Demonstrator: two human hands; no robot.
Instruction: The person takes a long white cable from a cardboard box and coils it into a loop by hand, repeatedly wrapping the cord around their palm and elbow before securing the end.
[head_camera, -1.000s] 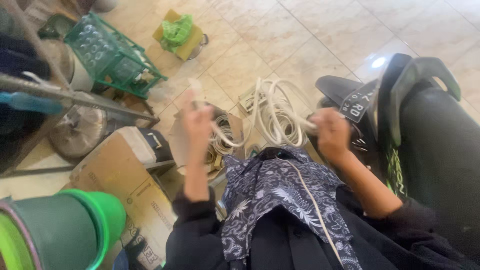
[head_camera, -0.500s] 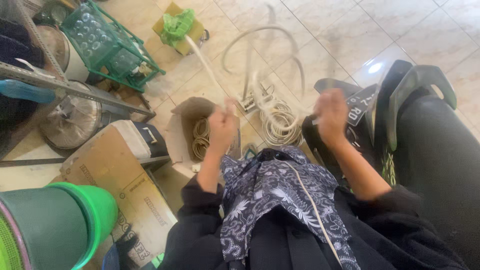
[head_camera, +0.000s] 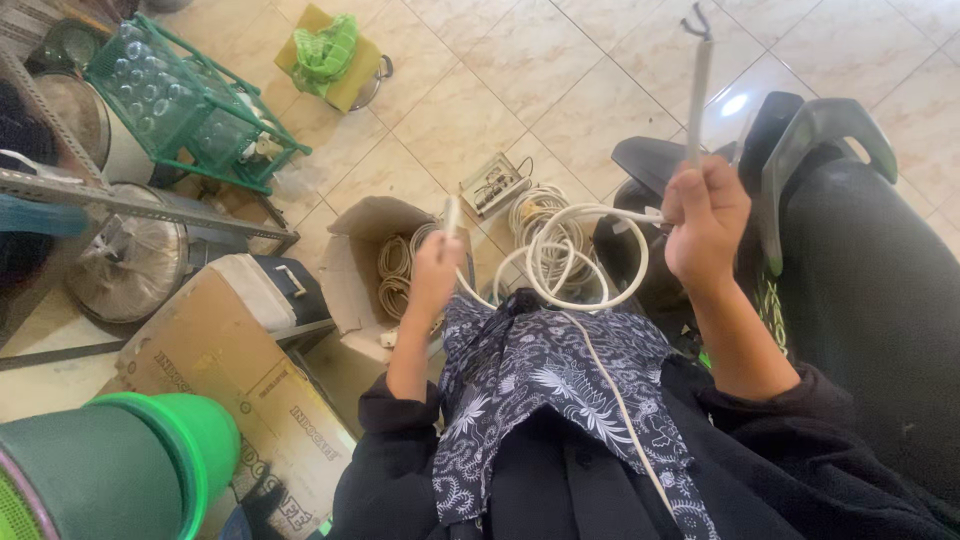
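My left hand (head_camera: 436, 272) grips a white cable (head_camera: 585, 300) just in front of an open cardboard box (head_camera: 365, 262) that holds coiled cable. My right hand (head_camera: 706, 220) is raised and holds the same cable, whose free end with bare dark wires (head_camera: 697, 22) sticks straight up. Between the hands the cable makes a loose loop above my lap, which is covered by a dark patterned cloth (head_camera: 545, 380). A pile of white cable coils (head_camera: 545, 225) lies on the tiled floor past the loop.
A green crate of glass jars (head_camera: 185, 100) and a metal fan (head_camera: 130, 265) stand at left. A small electrical part (head_camera: 493, 185) lies on the tiles. A printed cardboard box (head_camera: 235, 395), a green bucket (head_camera: 150, 460) and a black motorbike (head_camera: 860, 260) crowd around.
My right hand has lifted and swung the cable end upward. My left hand shifted right, closer to the box, and the loop between the hands has tightened.
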